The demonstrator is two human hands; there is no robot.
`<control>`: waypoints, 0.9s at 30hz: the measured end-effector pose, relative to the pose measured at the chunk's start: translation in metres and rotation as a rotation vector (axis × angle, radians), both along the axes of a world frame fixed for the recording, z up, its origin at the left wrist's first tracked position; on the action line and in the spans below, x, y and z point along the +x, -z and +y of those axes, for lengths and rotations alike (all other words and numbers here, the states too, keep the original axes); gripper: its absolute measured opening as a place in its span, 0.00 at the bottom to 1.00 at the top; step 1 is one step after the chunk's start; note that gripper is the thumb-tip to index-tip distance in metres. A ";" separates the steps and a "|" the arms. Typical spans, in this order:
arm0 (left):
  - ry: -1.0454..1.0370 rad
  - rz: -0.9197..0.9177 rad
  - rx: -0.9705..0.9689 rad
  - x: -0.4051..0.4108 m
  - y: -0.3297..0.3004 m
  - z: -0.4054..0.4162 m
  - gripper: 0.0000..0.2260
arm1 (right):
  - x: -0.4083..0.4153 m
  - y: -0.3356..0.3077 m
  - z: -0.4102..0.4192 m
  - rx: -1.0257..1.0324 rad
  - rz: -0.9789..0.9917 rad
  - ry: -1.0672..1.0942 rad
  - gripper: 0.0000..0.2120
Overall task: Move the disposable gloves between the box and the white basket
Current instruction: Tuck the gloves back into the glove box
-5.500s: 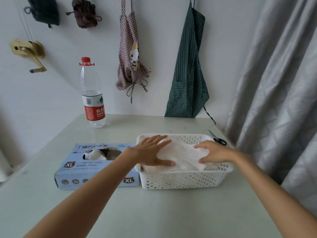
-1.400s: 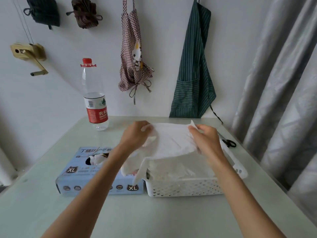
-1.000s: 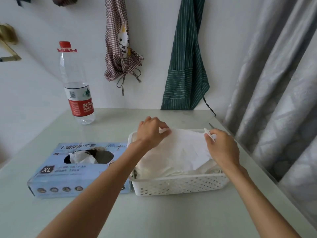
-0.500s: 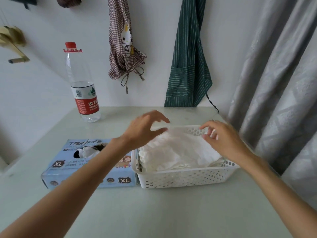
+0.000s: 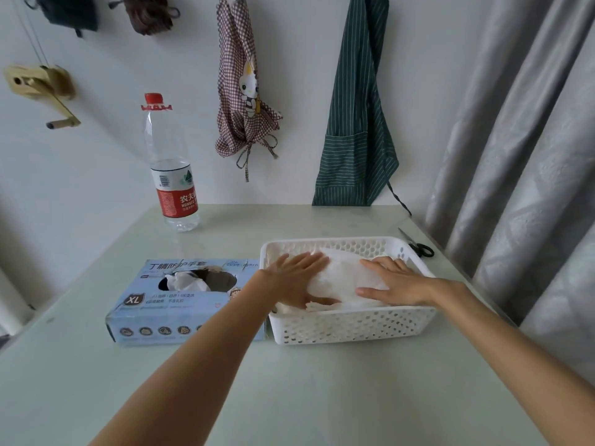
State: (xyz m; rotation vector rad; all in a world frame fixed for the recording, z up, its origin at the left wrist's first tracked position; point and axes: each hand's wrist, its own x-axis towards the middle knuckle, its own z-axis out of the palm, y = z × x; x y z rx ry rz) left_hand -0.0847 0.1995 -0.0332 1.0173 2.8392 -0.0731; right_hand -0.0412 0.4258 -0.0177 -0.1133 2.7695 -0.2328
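A white perforated basket stands on the table, right of a light blue glove box marked XL. A pile of white disposable gloves fills the basket. My left hand lies flat on the left side of the pile, fingers spread. My right hand lies flat on the right side, palm down. Neither hand grips anything. One white glove pokes out of the oval opening on top of the box.
A clear water bottle with a red label stands at the back left. Black-handled scissors lie behind the basket near the grey curtain. Two aprons hang on the wall behind the table.
Both hands held a glove up over the basket, laid it on the pile and let go. They have since come down flat onto the gloves.
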 end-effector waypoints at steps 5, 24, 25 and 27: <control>-0.088 0.140 0.465 0.006 -0.025 -0.024 0.26 | 0.010 -0.006 -0.004 -0.120 0.331 -0.001 0.23; -0.375 0.078 0.099 0.047 -0.024 -0.122 0.17 | 0.007 -0.001 -0.126 -0.374 0.305 -0.037 0.12; -0.380 0.063 0.145 0.046 -0.027 -0.126 0.16 | 0.006 -0.005 -0.126 -0.376 0.339 -0.030 0.11; -0.417 0.038 0.256 0.043 -0.035 -0.146 0.17 | 0.002 -0.015 -0.133 -0.371 0.467 -0.015 0.08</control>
